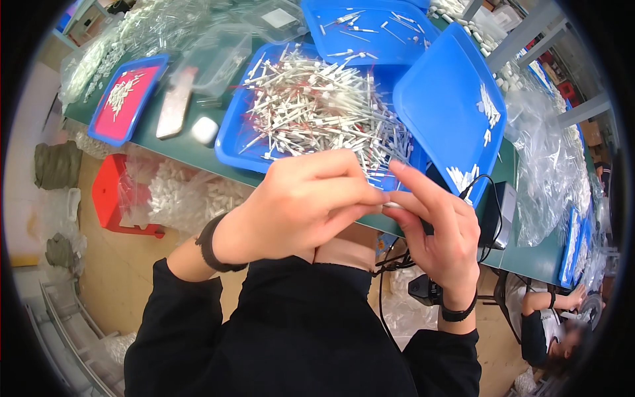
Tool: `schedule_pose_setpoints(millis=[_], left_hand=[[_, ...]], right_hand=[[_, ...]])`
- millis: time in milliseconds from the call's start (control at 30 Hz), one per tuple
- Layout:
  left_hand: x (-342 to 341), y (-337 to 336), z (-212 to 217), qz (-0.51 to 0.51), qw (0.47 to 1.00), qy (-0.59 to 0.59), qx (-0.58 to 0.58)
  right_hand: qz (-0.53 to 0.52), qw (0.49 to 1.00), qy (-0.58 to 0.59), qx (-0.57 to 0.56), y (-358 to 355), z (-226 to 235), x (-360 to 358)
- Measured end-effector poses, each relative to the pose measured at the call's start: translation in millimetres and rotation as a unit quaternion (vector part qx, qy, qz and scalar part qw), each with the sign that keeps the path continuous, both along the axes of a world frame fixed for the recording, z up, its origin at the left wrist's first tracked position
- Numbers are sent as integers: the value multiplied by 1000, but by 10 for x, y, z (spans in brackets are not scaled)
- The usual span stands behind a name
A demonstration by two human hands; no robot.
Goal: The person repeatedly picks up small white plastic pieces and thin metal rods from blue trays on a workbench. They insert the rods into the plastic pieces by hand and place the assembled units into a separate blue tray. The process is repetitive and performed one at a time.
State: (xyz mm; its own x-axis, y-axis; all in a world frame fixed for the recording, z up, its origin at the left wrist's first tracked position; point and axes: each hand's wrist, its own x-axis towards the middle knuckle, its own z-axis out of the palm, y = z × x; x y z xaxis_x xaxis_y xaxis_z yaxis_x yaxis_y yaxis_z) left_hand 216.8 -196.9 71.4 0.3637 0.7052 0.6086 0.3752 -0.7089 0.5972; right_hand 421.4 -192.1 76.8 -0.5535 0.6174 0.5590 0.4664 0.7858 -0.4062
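Fingers (pixel 360 192) of the left hand (pixel 301 205) press together and appear to pinch 1 end of a small white piece (pixel 391 205), while the right hand (pixel 440 228) steadies the other end between its thumb and a bent finger, the index raised and spread apart from the rest. The piece is held in the air at the near edge of the green surface (pixel 178 147), just in front of a blue tray (pixel 228 155) heaped with thin white sticks (pixel 311 106), among which fine red strands show. The step in hand looks like working this piece with 2 hands; whether anything is joined to it is hidden by the fingertips. Whatever the next move is, it probably calls for a light, steady pinch, with the 2 tips kept in line, since the piece seems slim and easy to drop. To the right, a second blue tray (pixel 443 99) tilts over the edge of the first and carries short white pieces (pixel 461 180). To the left lie a phone (pixel 174 116) and a white case (pixel 204 130).
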Motion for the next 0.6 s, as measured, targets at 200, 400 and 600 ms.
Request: schedule_pose_setpoints(millis=[200,400,600], left_hand=[[-444,634,20,157,984,63,52],[-1326,1357,-15,264,949,155,-72],[-2292,2161,-619,384,840,309,-226]], right_hand=[[-163,978,54,-119,385,87,296],[-326,931,-36,-161,994,-125,1362],[-381,873,-282,-113,1266,-761,1919]])
